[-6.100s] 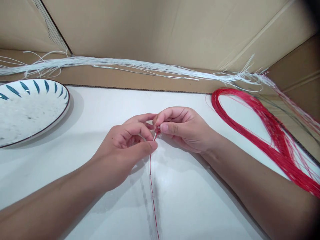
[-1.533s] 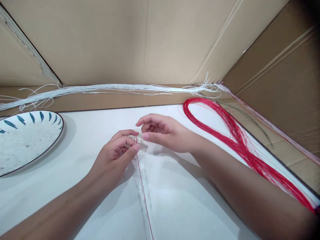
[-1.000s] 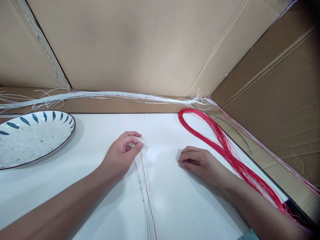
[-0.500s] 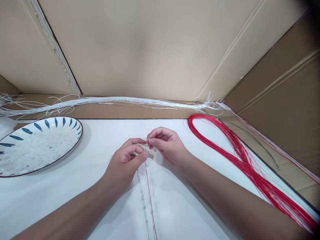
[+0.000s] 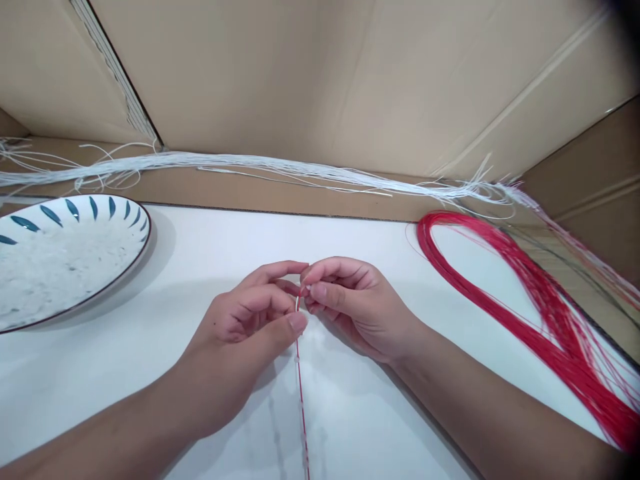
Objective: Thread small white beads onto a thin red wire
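- Hands meet in the middle of the white bench (image 5: pixel 400 253), seen from the head camera.
- The left hand (image 5: pixel 240 327) has its thumb and fingers (image 5: pixel 270 297) closed on the top end of a thin red string (image 5: pixel 301 393).
- The red string runs from that pinch straight toward the near edge, lying on the bench.
- Small clear beads (image 5: pixel 297 359) sit on the string just below the left thumb. More of them show lower down.
- The right hand (image 5: pixel 357 307) is just right of the left hand, and their fingertips touch.
- Its thumb and first finger are pinched shut on something tiny and pale right at the string's tip. It is too small to say what it is.
- A white plate with blue leaf marks (image 5: pixel 127 227) sits far to the left, well apart from the hands. It holds a heap of small pale bits.
- A big loop of red strings (image 5: pixel 540 300) lies on the right side of the bench.
- A long bunch of white strings (image 5: pixel 300 170) lies along the far edge, in front of the cardboard wall (image 5: pixel 320 73).
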### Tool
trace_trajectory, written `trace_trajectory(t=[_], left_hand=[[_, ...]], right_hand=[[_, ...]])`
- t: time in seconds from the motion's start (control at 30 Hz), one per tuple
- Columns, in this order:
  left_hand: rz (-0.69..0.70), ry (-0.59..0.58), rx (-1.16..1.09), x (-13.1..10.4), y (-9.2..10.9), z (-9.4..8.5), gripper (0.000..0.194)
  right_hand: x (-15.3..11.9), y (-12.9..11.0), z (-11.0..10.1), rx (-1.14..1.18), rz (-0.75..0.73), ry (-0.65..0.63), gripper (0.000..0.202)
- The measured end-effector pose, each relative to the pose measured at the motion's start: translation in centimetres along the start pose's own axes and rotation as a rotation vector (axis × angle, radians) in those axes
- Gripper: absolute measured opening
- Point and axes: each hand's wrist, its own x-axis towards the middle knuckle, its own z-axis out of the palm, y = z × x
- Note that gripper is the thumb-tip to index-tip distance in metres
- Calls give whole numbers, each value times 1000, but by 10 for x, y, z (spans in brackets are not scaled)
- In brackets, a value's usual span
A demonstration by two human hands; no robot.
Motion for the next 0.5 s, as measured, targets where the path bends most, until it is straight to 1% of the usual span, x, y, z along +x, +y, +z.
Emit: trace_trajectory(t=[0.17,0.33,0.5], left_hand=[[17,-34,69,0,1,0,27],[75,-75,141,1,-1,1,26],[56,-81,143,1,2,0,27]], right_hand=[[-1,0,1,29,-3,-18,4],[-3,1,1,16,4,-46,6],[-2,0,0,18,-2,-78,7]])
